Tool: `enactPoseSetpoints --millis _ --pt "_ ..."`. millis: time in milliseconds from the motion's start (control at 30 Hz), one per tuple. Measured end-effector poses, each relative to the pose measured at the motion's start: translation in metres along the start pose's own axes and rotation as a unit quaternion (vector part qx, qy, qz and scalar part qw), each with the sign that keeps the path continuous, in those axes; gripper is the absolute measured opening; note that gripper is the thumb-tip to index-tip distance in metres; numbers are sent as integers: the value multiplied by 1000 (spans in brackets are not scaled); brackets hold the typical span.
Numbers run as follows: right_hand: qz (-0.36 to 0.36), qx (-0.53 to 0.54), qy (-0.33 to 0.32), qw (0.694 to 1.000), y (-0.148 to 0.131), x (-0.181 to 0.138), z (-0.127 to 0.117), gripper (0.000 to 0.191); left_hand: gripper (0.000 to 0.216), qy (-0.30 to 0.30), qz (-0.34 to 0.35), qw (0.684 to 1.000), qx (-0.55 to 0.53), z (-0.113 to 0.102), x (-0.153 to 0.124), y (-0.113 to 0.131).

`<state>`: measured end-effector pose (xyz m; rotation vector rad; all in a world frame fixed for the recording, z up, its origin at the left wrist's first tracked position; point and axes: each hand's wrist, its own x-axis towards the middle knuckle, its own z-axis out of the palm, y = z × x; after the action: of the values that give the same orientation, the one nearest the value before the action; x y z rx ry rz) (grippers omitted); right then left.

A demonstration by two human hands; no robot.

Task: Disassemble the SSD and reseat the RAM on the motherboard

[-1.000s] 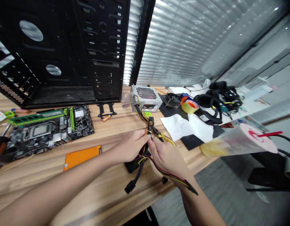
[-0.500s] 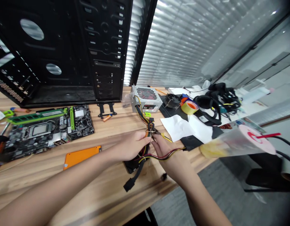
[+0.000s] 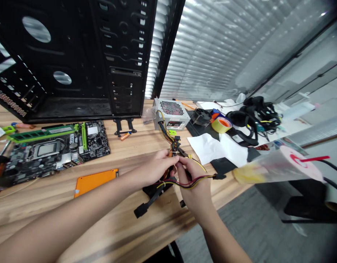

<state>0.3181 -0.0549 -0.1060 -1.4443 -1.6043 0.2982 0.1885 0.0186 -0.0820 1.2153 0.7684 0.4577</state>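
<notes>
Both of my hands work on the cable bundle (image 3: pixel 168 137) that runs out of the silver power supply (image 3: pixel 171 113) lying on the wooden table (image 3: pixel 121 226). My left hand (image 3: pixel 153 170) is closed round the bundle from the left. My right hand (image 3: pixel 194 182) pinches the wires at the same spot, and a red, yellow and black lead (image 3: pixel 201 179) loops over its back and ends in a black plug (image 3: pixel 219 176). A black connector (image 3: pixel 141 210) hangs on a flat cable below my hands.
An open black computer case (image 3: pixel 75 58) stands at the back left. A motherboard (image 3: pixel 52 151) with green memory sticks lies in front of it, an orange flat drive (image 3: pixel 95 181) nearer me. White paper, a tape roll (image 3: pixel 221 124), a cooler fan and black cables lie right.
My right hand has turned and risen, and the red-yellow lead that lay along my wrist now loops over the back of the hand. The black connector below has swung left.
</notes>
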Motion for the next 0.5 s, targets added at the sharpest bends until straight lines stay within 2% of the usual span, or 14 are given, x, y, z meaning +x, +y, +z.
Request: enactPoseSetpoints --millis 167,267,367,500 --pt "-23 9 -24 999 4 2 -1 17 30 -19 2 997 74 -5 2 -10" --pt "-28 -9 -16 999 7 2 -2 12 33 -19 22 994 103 -5 2 -14" --pt "-90 -76 0 993 4 2 -2 12 32 6 51 990 130 -3 0 -15" --pt "-159 -198 -6 967 -8 2 -2 18 35 41 65 980 184 -2 -1 -14"
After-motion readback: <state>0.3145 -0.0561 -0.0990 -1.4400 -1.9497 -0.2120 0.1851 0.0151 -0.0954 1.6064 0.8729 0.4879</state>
